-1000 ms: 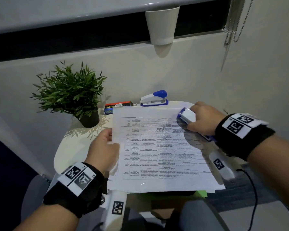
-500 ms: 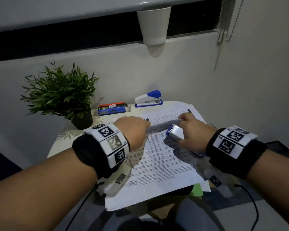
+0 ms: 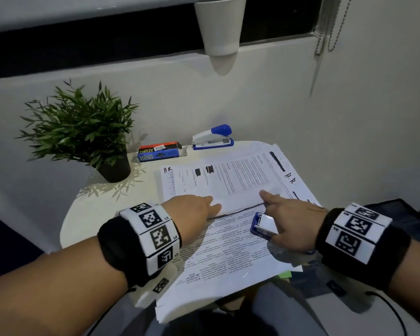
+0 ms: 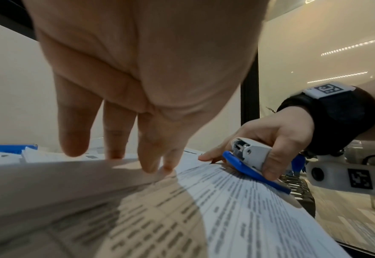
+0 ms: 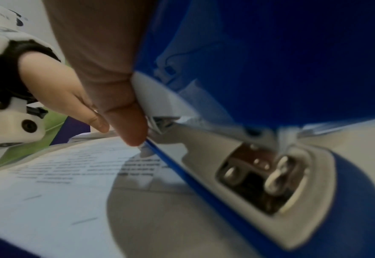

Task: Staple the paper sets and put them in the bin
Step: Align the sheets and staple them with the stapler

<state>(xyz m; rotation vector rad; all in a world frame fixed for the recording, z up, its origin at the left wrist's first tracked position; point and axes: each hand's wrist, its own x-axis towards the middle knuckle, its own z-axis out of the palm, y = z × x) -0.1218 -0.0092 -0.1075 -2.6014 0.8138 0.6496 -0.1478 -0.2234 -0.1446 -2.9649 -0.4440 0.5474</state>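
Note:
A printed paper set [image 3: 228,258] lies on top of a paper stack [image 3: 240,175] marked "H.R" on the small round white table [image 3: 95,214]. My left hand [image 3: 204,204] rests straight fingers [image 4: 116,139] on the top set's far edge. My right hand [image 3: 284,214] grips a small blue and white stapler [image 3: 264,225] over the set's right side, index finger stretched onto the stack beyond. The left wrist view shows that stapler [image 4: 253,157] touching the paper [image 4: 237,200]. In the right wrist view the stapler's underside [image 5: 270,157] fills the frame. No bin shows.
A second blue and white stapler [image 3: 212,138] and a box of staples [image 3: 159,151] sit at the table's back edge. A potted plant [image 3: 83,132] stands back left. A white cup [image 3: 218,25] hangs on the wall above. Something green [image 3: 285,274] peeks from under the papers.
My left hand left the set's left edge and now lies on its far edge. The set slid toward me, uncovering the "H.R" stack. My right hand came nearer with the stapler.

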